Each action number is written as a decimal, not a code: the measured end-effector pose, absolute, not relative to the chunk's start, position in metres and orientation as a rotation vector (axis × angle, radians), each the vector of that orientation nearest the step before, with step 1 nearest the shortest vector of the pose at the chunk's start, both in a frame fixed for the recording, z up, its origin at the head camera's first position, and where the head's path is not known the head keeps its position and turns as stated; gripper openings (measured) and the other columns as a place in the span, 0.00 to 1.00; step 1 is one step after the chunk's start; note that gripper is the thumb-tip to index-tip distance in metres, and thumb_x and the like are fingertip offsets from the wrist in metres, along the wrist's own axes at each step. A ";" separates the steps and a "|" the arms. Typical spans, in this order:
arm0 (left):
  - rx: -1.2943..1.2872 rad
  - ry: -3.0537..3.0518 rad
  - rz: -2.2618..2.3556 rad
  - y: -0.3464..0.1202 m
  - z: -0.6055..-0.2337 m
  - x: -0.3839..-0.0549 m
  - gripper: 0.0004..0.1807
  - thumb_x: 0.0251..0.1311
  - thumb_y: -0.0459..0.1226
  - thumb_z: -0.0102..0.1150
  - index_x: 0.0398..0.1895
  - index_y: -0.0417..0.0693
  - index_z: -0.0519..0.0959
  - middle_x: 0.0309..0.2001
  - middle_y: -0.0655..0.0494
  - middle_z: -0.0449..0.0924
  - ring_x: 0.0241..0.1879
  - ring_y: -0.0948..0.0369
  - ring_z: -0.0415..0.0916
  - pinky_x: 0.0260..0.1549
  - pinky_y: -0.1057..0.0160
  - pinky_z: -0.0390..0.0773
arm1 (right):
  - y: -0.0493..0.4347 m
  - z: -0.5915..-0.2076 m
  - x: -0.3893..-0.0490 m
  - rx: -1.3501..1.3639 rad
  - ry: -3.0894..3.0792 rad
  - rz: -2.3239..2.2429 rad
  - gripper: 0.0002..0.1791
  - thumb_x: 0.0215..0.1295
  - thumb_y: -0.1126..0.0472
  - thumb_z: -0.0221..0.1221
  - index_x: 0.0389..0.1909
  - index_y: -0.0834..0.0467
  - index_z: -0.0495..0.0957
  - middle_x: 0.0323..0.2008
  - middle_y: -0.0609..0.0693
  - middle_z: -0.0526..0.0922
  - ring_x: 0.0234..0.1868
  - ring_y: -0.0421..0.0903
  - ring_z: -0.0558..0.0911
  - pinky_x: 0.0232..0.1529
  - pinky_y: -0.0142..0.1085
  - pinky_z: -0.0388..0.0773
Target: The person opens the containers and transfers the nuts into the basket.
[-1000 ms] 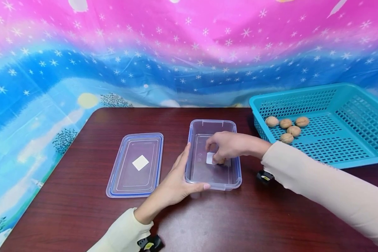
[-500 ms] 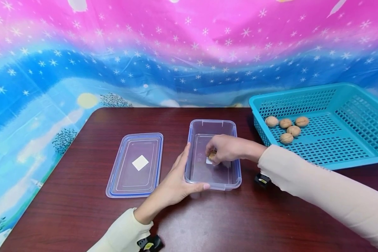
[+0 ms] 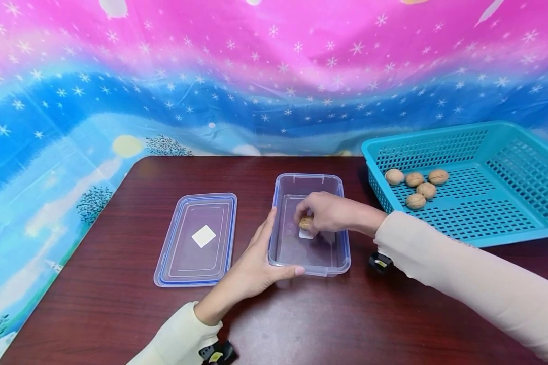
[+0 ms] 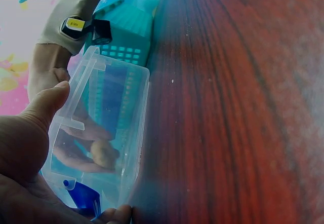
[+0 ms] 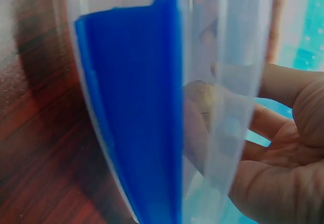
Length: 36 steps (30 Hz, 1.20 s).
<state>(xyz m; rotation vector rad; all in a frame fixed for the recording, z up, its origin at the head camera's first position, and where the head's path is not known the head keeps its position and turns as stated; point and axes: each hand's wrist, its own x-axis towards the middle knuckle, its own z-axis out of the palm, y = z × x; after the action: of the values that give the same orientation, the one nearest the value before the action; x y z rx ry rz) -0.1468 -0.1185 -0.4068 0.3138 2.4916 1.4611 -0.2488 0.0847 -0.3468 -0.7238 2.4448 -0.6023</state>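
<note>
A clear plastic food container (image 3: 285, 253) with blue side clips stands on the table. My left hand (image 3: 255, 263) lies against its near left corner, fingers straight along the left wall and thumb along the front rim. Inside the container, my right hand (image 3: 329, 213) pinches a walnut (image 3: 306, 223) between thumb and fingers, over a white label on the floor. Through the clear wall, the walnut (image 4: 104, 154) also shows in the left wrist view. In the right wrist view a blue clip (image 5: 131, 107) covers much of the container's side, and the walnut (image 5: 200, 96) appears behind the wall.
The container's lid (image 3: 178, 243), clear with a blue seal and a pale square sticker, lies flat to the left. At the right back a turquoise basket (image 3: 498, 218) holds several walnuts (image 3: 414, 179). A patterned cloth (image 3: 255, 76) hangs behind the dark red wooden table (image 3: 118, 304).
Inside the container my right hand has shifted slightly left, and the walnut, mostly hidden a second ago, now shows between its fingers. My left hand, lid and basket stay put.
</note>
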 end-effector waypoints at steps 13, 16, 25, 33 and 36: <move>0.298 2.494 1.460 -0.118 -0.407 -0.146 0.71 0.51 0.49 0.82 0.87 0.66 0.37 0.86 0.55 0.43 0.83 0.50 0.48 0.76 0.37 0.57 | 0.097 -0.320 -0.251 -0.799 2.489 -0.739 0.15 0.54 0.75 0.66 0.40 0.56 0.87 0.39 0.52 0.84 0.41 0.48 0.77 0.40 0.35 0.76; 0.293 2.492 1.463 -0.118 -0.406 -0.146 0.71 0.51 0.49 0.82 0.87 0.66 0.37 0.86 0.56 0.43 0.83 0.50 0.48 0.76 0.37 0.57 | 0.102 -0.314 -0.252 -0.822 2.490 -0.777 0.14 0.54 0.74 0.67 0.39 0.55 0.87 0.37 0.51 0.83 0.41 0.49 0.77 0.41 0.37 0.75; 0.285 2.489 1.465 -0.118 -0.406 -0.146 0.71 0.51 0.49 0.83 0.87 0.68 0.37 0.86 0.56 0.42 0.83 0.50 0.47 0.77 0.36 0.56 | 0.122 -0.294 -0.251 -0.760 2.473 -0.900 0.12 0.64 0.72 0.65 0.45 0.56 0.88 0.41 0.51 0.86 0.41 0.47 0.79 0.43 0.39 0.77; 0.287 2.502 1.458 -0.118 -0.406 -0.146 0.71 0.50 0.50 0.83 0.87 0.68 0.37 0.86 0.56 0.43 0.83 0.49 0.47 0.77 0.36 0.56 | 0.151 -0.277 -0.250 -0.652 2.505 -0.938 0.13 0.70 0.64 0.66 0.53 0.54 0.88 0.50 0.53 0.85 0.46 0.47 0.81 0.46 0.38 0.79; 0.291 2.505 1.459 -0.118 -0.406 -0.146 0.71 0.50 0.50 0.83 0.87 0.68 0.37 0.86 0.56 0.42 0.83 0.50 0.47 0.77 0.36 0.55 | 0.165 -0.271 -0.251 -0.612 2.543 -0.923 0.13 0.73 0.60 0.65 0.56 0.52 0.87 0.52 0.51 0.85 0.48 0.47 0.80 0.47 0.40 0.78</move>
<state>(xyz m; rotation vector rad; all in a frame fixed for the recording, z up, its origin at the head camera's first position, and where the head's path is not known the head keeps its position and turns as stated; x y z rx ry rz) -0.1457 -0.1176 -0.4064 0.2915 2.5050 1.4593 -0.2512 0.1649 -0.2714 -0.6119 2.5432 -0.9233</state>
